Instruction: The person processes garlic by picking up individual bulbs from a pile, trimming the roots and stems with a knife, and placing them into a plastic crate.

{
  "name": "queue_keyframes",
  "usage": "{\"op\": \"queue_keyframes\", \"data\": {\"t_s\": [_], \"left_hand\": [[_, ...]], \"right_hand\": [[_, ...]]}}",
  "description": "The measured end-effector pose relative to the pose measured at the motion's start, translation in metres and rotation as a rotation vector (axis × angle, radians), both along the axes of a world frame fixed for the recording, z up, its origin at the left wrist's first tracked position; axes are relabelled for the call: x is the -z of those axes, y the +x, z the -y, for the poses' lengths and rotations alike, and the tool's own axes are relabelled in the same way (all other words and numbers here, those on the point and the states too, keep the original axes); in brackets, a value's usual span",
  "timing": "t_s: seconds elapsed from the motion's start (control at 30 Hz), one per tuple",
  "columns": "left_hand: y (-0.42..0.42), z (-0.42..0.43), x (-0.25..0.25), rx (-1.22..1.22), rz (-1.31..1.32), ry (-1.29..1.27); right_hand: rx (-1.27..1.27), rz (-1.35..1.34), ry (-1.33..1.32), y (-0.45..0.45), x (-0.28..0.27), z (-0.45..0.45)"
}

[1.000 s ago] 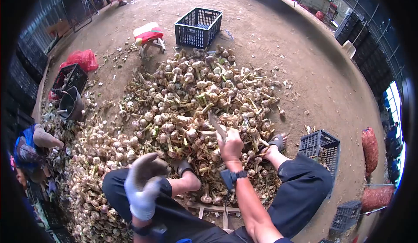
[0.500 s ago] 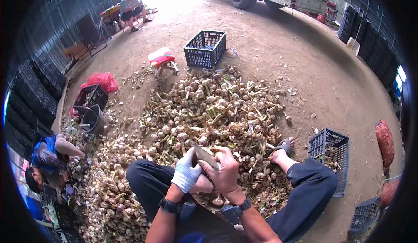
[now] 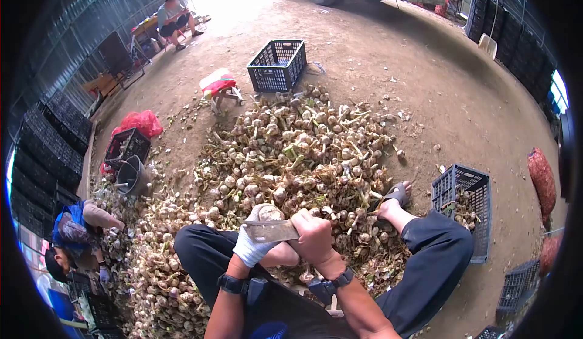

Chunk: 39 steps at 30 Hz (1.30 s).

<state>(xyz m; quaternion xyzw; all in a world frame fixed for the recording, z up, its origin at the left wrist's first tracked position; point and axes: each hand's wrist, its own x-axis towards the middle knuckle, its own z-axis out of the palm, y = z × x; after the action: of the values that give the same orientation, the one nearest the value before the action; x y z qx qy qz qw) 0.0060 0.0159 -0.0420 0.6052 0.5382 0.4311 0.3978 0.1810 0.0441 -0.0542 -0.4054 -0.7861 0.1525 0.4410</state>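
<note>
My left hand (image 3: pixel 254 246), in a white glove, is closed around a garlic bulb (image 3: pixel 271 213) with its pale face turned up. In my bare right hand (image 3: pixel 314 237) is a knife (image 3: pixel 268 231), fist wrapped round its handle. Its broad, flat blade points left across my gloved fingers, just below the bulb. Beyond my hands spreads a large heap of garlic (image 3: pixel 303 148), many bulbs still on dry stalks. More garlic bulbs (image 3: pixel 161 272) are piled to the left of my knee.
A black crate (image 3: pixel 276 66) stands behind the heap, beside a small stool (image 3: pixel 223 90). Another crate (image 3: pixel 463 208), holding garlic scraps, is right of my leg. A bucket (image 3: pixel 132 176) and a bending co-worker (image 3: pixel 76 233) are left; another person (image 3: pixel 174 20) sits far back.
The knife blade has swung from steeply tilted to nearly level, pointing left. The garlic bulb's pale face now shows above it. My view has shifted slightly.
</note>
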Motion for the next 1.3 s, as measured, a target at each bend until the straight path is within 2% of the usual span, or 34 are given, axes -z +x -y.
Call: {"op": "queue_keyframes", "data": {"t_s": [0.03, 0.2, 0.27, 0.43, 0.5, 0.53, 0.57, 0.6, 0.67, 0.73, 0.8, 0.9, 1.1, 1.17, 1.3], "left_hand": [[-0.003, -0.002, 0.006, 0.004, 0.157, -0.07], [-0.017, -0.005, 0.018, 0.049, 0.153, -0.086], [-0.015, -0.003, 0.008, 0.055, 0.051, -0.058], [-0.015, 0.001, 0.01, 0.036, -0.011, -0.021], [-0.005, 0.005, -0.007, 0.052, -0.11, -0.062], [0.002, 0.007, -0.016, 0.084, -0.192, -0.105], [0.011, 0.011, -0.019, 0.057, -0.154, -0.155], [0.013, 0.01, -0.013, -0.023, -0.255, -0.14], [0.006, 0.004, -0.008, -0.077, -0.162, -0.076], [0.007, -0.002, -0.009, -0.064, -0.148, -0.136], [0.007, -0.005, -0.003, -0.062, -0.193, -0.021], [0.001, -0.005, 0.012, 0.007, -0.097, -0.051], [-0.005, -0.006, 0.011, 0.093, -0.179, -0.055], [-0.005, -0.006, 0.005, 0.147, -0.334, 0.04], [0.006, -0.002, 0.001, 0.07, -0.18, -0.071]], "right_hand": [[0.002, 0.001, -0.005, -0.001, 0.001, 0.001], [-0.067, -0.053, 0.053, -0.007, 0.012, 0.0], [-0.043, -0.045, 0.053, -0.011, 0.021, 0.0], [-0.019, -0.06, 0.033, -0.014, 0.036, -0.003], [0.11, -0.113, 0.02, -0.016, 0.059, -0.014], [0.158, -0.052, -0.082, -0.007, 0.068, -0.02], [0.218, -0.064, -0.097, 0.0, 0.076, -0.02], [0.273, -0.076, -0.109, 0.005, 0.076, -0.022], [0.271, -0.134, -0.094, 0.011, 0.081, -0.019], [0.082, -0.214, -0.091, 0.012, 0.065, -0.016], [0.033, -0.207, -0.023, 0.007, 0.05, -0.012], [-0.094, -0.184, 0.03, 0.007, 0.038, -0.007], [-0.134, -0.157, 0.032, 0.007, 0.029, -0.001], [-0.115, -0.179, 0.031, 0.004, 0.034, -0.001], [-0.012, -0.187, -0.006, 0.006, 0.052, -0.003]]}}
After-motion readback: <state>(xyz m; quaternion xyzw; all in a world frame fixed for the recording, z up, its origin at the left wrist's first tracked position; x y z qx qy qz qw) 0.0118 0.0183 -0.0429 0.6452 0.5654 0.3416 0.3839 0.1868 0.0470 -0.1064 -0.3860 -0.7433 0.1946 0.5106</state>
